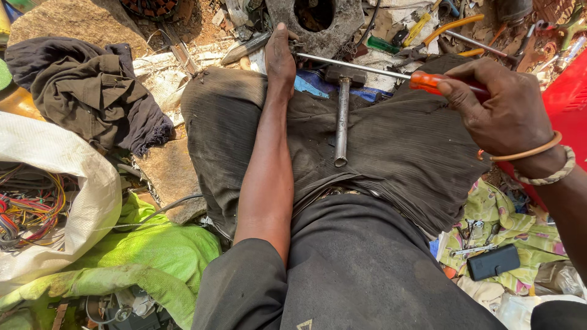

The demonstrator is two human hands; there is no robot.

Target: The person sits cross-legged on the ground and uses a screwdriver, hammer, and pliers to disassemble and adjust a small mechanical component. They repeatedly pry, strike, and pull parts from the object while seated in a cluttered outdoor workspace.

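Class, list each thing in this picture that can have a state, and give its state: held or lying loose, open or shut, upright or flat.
Right hand: shut on the screwdriver.
Screwdriver: held level, tip toward the left hand.
Left hand: stretched forward, palm down; what the fingers touch is hidden.
Hammer: lying loose across the lap, head away.
White sack: open, coloured wires showing.
Dark cloth: crumpled on the ground.

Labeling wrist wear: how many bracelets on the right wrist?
2. A thin orange bangle sits nearest the right hand; a pale braided band sits just behind it, up the arm. None hidden that I can see.
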